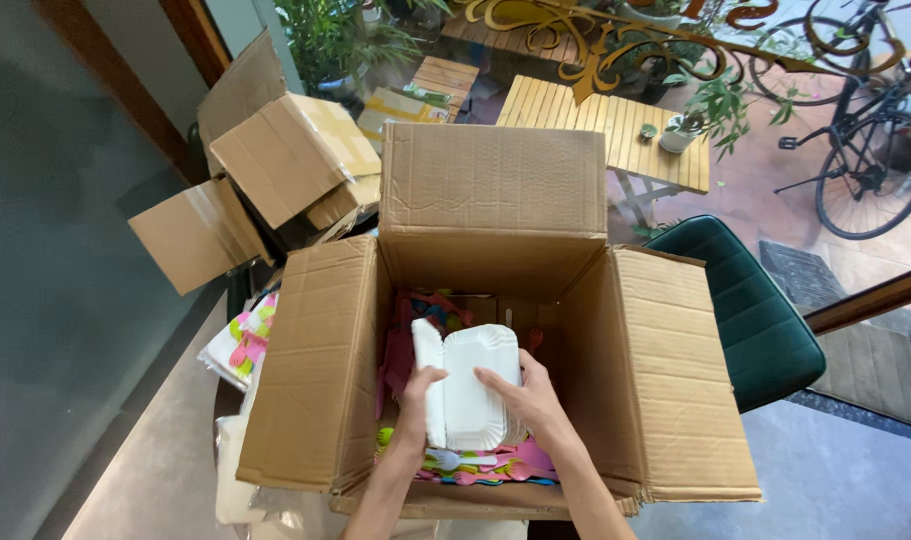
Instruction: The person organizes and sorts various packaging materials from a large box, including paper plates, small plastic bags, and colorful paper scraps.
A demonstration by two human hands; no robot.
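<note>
A large open cardboard box (495, 215) stands in front of me with all flaps spread. Inside it, both hands hold a stack of white paper trays (472, 385) with fluted rims, standing on edge. My left hand (418, 398) grips the stack's left side. On the right side rests my right hand (524, 400), fingers laid over the front tray. Under and around the stack lie colourful plastic spoons and forks (480, 465) and pink packets (400, 350).
A second open cardboard box (275, 160) sits behind to the left. Colourful printed sheets (245, 340) lie left of the big box. A green upholstered chair (750, 310) stands to the right. Beyond a window are wooden tables, plants and a bicycle (870, 160).
</note>
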